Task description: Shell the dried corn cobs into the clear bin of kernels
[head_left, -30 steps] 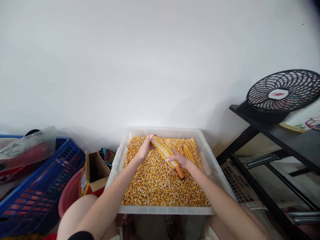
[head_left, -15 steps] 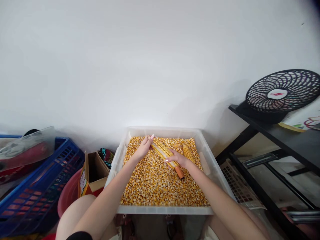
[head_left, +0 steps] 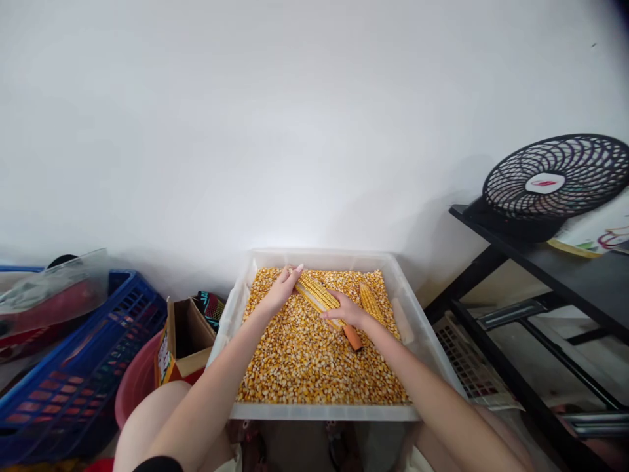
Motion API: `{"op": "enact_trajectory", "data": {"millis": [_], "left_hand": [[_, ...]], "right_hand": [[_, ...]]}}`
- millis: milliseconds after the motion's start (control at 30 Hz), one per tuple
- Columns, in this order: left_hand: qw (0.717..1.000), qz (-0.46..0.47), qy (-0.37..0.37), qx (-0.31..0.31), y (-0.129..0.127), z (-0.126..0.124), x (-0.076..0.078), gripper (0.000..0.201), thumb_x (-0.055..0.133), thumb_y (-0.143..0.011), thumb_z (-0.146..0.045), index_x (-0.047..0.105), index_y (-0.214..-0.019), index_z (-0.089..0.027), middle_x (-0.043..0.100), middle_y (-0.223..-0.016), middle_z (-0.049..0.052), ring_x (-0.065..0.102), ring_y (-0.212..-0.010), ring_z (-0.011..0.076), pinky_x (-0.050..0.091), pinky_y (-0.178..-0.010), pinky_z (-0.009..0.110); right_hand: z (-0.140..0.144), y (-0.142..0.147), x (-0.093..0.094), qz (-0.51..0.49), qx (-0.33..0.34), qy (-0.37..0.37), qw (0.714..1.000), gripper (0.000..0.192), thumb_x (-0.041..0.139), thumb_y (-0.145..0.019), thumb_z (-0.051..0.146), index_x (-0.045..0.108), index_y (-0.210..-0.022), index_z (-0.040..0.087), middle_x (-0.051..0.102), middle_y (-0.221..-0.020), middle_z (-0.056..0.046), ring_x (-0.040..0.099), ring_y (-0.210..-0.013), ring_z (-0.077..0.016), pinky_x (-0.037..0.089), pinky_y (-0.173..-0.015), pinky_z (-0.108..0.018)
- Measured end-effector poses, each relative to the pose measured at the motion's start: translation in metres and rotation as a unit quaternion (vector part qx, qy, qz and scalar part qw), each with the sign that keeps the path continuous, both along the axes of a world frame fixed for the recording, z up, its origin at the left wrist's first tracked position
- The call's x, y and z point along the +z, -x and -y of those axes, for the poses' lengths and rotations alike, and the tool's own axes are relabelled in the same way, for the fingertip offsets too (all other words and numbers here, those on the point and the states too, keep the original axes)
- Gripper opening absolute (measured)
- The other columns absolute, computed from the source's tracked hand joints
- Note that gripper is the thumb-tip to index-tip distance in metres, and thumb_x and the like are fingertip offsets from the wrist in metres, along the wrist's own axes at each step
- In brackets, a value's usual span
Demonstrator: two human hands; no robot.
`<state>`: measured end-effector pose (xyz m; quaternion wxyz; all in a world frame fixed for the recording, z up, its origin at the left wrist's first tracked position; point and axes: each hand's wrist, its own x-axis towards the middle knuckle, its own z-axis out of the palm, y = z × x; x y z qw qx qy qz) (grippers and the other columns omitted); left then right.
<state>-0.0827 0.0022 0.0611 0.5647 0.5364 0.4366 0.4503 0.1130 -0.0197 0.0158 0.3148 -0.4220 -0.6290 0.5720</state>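
Observation:
An ear of corn (head_left: 315, 291) slants across a translucent plastic bin (head_left: 324, 413) of loose kernels (head_left: 314, 367), a pale stripe without kernels along its length. At its far upper end my left hand (head_left: 284, 286) is closed around the tip. Toward the lower end my right hand (head_left: 346, 309) wraps over the ear. An orange-brown, handle-like piece (head_left: 352, 337) sticks out below my right hand; whether it belongs to a tool or is joined to the ear I cannot tell. A second ear of corn (head_left: 369, 300) lies on the kernels just beyond my right wrist.
On the left stand a blue plastic basket (head_left: 83, 367), a pink basin (head_left: 137, 373) and an open cardboard box (head_left: 189, 334). To the right, a black fan (head_left: 550, 180) sits on a black table (head_left: 540, 262). A white wall (head_left: 314, 131) rises behind the bin.
Both hands keep their grip on the ear, with only a very slight shift of the right-hand fingers. The kernels and the second ear look the same.

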Motion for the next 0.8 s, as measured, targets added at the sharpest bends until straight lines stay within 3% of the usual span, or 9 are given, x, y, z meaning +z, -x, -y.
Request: {"op": "enact_trajectory", "data": {"millis": [133, 267, 367, 533, 633, 800], "left_hand": [[1.0, -0.019, -0.011, -0.021, 0.002, 0.003, 0.005, 0.038, 0.047, -0.076, -0.054, 0.05, -0.094, -0.021, 0.052, -0.085, 0.001, 0.051, -0.083, 0.0154, 0.045, -0.064, 0.023], [0.997, 0.034, 0.013, -0.07, 0.003, 0.003, 0.011, 0.041, 0.049, -0.076, -0.051, 0.05, -0.104, -0.022, 0.055, -0.091, 0.003, 0.053, -0.085, 0.0157, 0.045, -0.068, 0.025], [0.994, 0.078, 0.042, -0.071, 0.002, 0.0, 0.011, 0.043, 0.049, -0.075, -0.052, 0.053, -0.102, -0.02, 0.058, -0.087, 0.005, 0.056, -0.079, 0.0166, 0.045, -0.066, 0.026], [0.998, 0.011, 0.029, 0.058, -0.004, -0.002, 0.001, 0.042, 0.05, -0.072, -0.055, 0.055, -0.085, -0.015, 0.054, -0.077, 0.004, 0.052, -0.071, 0.0151, 0.044, -0.056, 0.023], [0.997, -0.003, 0.02, 0.07, -0.006, -0.002, -0.005, 0.038, 0.052, -0.072, -0.053, 0.051, -0.084, -0.017, 0.049, -0.075, 0.002, 0.049, -0.071, 0.0137, 0.043, -0.055, 0.021], [1.0, -0.002, -0.002, 0.031, -0.005, 0.002, -0.007, 0.036, 0.046, -0.076, -0.053, 0.045, -0.092, -0.021, 0.043, -0.077, -0.001, 0.046, -0.074, 0.0124, 0.044, -0.06, 0.022]], "right_hand": [[0.003, -0.006, 0.005, -0.041, 0.019, 0.076, 0.996, 0.044, 0.065, -0.057, 0.029, 0.055, -0.099, 0.019, 0.06, -0.076, 0.0, 0.055, -0.065, -0.0146, 0.046, -0.059, -0.026], [0.003, -0.009, 0.006, -0.066, 0.046, 0.115, 0.99, 0.048, 0.062, -0.058, 0.029, 0.053, -0.105, 0.02, 0.059, -0.074, 0.0, 0.054, -0.058, -0.0139, 0.045, -0.052, -0.026], [0.0, -0.007, 0.004, -0.025, 0.025, 0.037, 0.999, 0.051, 0.063, -0.06, 0.03, 0.052, -0.109, 0.019, 0.061, -0.086, -0.002, 0.057, -0.07, -0.0154, 0.047, -0.064, -0.028], [-0.003, -0.001, 0.001, 0.116, -0.048, -0.128, 0.984, 0.065, 0.067, -0.057, 0.026, 0.048, -0.119, 0.017, 0.058, -0.108, -0.005, 0.055, -0.092, -0.0194, 0.044, -0.081, -0.031], [-0.003, -0.002, -0.001, 0.135, -0.044, -0.151, 0.978, 0.066, 0.066, -0.058, 0.025, 0.048, -0.121, 0.018, 0.058, -0.108, -0.005, 0.056, -0.092, -0.0195, 0.043, -0.083, -0.031], [-0.006, -0.009, -0.005, 0.11, -0.043, -0.114, 0.986, 0.067, 0.069, -0.057, 0.027, 0.048, -0.12, 0.017, 0.058, -0.109, -0.005, 0.055, -0.094, -0.0202, 0.041, -0.087, -0.033]]}}
